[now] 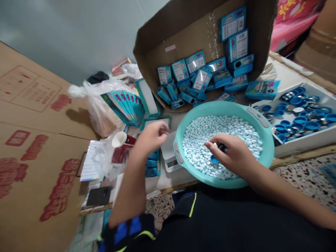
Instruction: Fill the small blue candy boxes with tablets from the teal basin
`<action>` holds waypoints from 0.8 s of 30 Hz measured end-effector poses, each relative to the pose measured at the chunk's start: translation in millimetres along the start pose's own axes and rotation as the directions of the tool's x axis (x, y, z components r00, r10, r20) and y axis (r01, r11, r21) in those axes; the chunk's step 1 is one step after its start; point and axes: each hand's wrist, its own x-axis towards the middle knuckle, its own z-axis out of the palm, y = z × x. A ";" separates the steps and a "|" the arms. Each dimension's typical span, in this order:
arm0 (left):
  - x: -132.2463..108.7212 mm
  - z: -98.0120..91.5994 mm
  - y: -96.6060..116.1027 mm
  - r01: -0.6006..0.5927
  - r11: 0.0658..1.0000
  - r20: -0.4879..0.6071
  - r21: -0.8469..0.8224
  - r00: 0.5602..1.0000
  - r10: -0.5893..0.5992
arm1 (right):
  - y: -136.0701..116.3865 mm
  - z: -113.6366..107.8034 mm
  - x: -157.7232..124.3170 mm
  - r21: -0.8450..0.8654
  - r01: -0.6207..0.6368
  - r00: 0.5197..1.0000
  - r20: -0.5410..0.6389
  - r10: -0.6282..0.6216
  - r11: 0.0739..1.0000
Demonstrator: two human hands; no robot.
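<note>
Smooth matt plastic basin [267, 152], glossy card boxes [195, 61], rough corrugated cardboard carton [178, 38]

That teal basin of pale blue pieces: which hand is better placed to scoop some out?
Probably the right hand: it is over the basin, holding a small blue scoop among the pieces. The left hand is outside the basin, above a white scale, with no scoop.

We can read no word for certain here. Beyond the turquoise basin [225, 108], the blue boxes [195, 61] carry white panels of tiny, blurred print, and a loose blue box [262, 90] shows bold lettering we cannot make out. Left of the basin, the brown cardboard sheets [34, 182] bear large, illegible red printing, and the scale display [172, 163] shows no readable digits.
</note>
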 end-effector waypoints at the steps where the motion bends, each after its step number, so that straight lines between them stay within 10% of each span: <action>1: -6.6 14.2 25.8 -0.156 0.984 -0.032 -0.088 0.988 0.153 | -1.5 -2.2 0.3 0.029 0.015 0.998 -0.063 -0.013 0.999; 7: -10.1 92.5 120.2 -0.553 0.828 0.101 -0.091 0.822 0.560 | -9.0 -10.5 -3.2 0.106 -0.013 0.974 -0.225 0.037 0.994; 11: -5.8 99.6 110.2 -0.583 0.808 0.158 -0.086 0.792 0.589 | -7.4 -10.0 -8.3 0.118 -0.008 0.974 -0.222 0.035 0.993; 15: -29.9 81.8 84.4 -0.496 0.838 0.053 -0.228 0.853 0.519 | -4.9 -9.3 -13.3 0.111 -0.015 0.975 -0.217 0.039 0.994; 18: -56.1 62.7 55.3 -0.427 0.820 -0.148 -0.381 0.904 0.401 | -4.4 -9.2 -16.8 0.100 -0.028 0.976 -0.211 0.049 0.995; 21: -75.5 44.6 9.7 -0.161 0.900 -0.313 -0.405 0.949 0.029 | -3.7 -8.1 -18.6 0.084 -0.045 0.975 -0.215 0.062 0.995; 24: -81.3 35.1 -46.3 0.265 0.884 -0.303 -0.385 0.869 -0.392 | -2.9 -6.8 -18.4 0.076 -0.037 0.975 -0.217 0.053 0.996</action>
